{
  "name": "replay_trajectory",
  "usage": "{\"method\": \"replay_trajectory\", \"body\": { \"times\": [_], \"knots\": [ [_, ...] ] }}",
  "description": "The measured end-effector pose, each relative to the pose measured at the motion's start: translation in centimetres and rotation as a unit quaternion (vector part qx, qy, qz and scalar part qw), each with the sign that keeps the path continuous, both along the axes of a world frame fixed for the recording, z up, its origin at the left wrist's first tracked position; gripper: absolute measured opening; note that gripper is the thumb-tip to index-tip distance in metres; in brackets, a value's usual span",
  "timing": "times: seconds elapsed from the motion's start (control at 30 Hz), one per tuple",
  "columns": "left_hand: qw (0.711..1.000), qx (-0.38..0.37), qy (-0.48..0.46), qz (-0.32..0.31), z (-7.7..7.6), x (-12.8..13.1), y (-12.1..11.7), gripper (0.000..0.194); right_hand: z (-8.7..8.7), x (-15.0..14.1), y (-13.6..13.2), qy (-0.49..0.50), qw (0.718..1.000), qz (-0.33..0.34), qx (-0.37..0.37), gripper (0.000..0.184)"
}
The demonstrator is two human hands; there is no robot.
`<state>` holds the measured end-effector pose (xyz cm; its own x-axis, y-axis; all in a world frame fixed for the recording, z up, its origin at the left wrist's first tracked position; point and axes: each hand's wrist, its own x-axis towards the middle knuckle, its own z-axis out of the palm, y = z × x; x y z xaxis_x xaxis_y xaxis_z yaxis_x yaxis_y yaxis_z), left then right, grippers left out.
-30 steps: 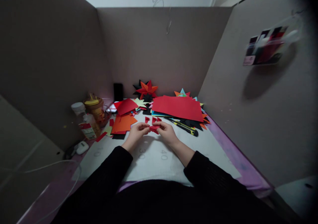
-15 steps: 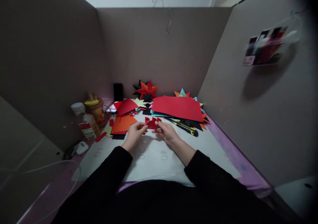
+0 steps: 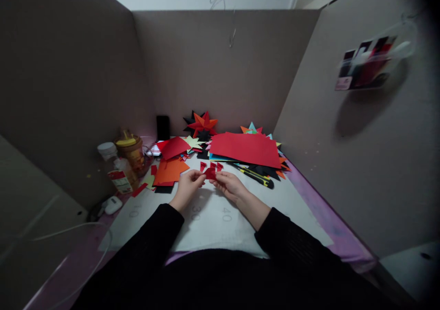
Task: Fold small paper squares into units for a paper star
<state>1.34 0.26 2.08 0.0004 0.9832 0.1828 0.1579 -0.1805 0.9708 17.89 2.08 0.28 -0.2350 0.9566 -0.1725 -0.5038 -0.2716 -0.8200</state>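
Between my two hands is a small piece of red paper [image 3: 210, 173], raised a little over the white mat [image 3: 209, 227]. My left hand [image 3: 189, 185] pinches its left edge between thumb and fingers. On the other side my right hand [image 3: 231, 186] grips the right edge, its lower fingers curled beneath. Just beyond the fingertips lie several small folded red paper pieces [image 3: 219, 166]. A yellow and black utility knife [image 3: 257, 177] rests to the right of my right hand. Orange paper [image 3: 170, 171] lies left of my left hand.
Red sheets [image 3: 245, 149] are stacked at the back right. Folded paper stars [image 3: 202, 124] stand against the rear panel. On the left are a white-capped bottle [image 3: 120, 168], a brown cup [image 3: 130, 152] and a white earphone case [image 3: 112, 205]. Grey panels enclose the table.
My hands have drawn slightly closer together, and the red paper between them now looks narrower, tilted or folded. The small folded pieces behind stay in place.
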Motion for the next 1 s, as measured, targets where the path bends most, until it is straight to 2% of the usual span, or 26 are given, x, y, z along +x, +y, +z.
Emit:
{"method": "replay_trajectory", "body": {
  "times": [0.13, 0.33, 0.53, 0.8, 1.0],
  "knots": [
    [1.000, -0.006, -0.008, -0.001, 0.10, 0.05, -0.15, 0.024, -0.06, 0.04, 0.29, 0.001, 1.000, -0.014, -0.003, 0.009],
    [1.000, 0.019, 0.014, -0.009, 0.38, 0.27, -0.46, 0.020, 0.11, -0.01, -0.03, 0.001, 1.000, 0.005, -0.001, 0.010],
    [1.000, 0.022, 0.016, -0.013, 0.18, 0.31, -0.41, 0.021, -0.18, -0.17, 0.00, -0.018, 1.000, -0.006, 0.020, 0.008],
    [0.999, 0.015, 0.024, -0.023, 0.05, 0.36, -0.39, 0.023, -0.17, -0.44, -0.23, -0.063, 0.993, -0.030, 0.092, 0.028],
    [0.999, 0.004, 0.015, -0.043, 0.01, 0.35, -0.31, 0.024, 0.18, -0.16, -0.17, -0.131, 0.976, -0.044, 0.169, 0.024]
  ]
}}
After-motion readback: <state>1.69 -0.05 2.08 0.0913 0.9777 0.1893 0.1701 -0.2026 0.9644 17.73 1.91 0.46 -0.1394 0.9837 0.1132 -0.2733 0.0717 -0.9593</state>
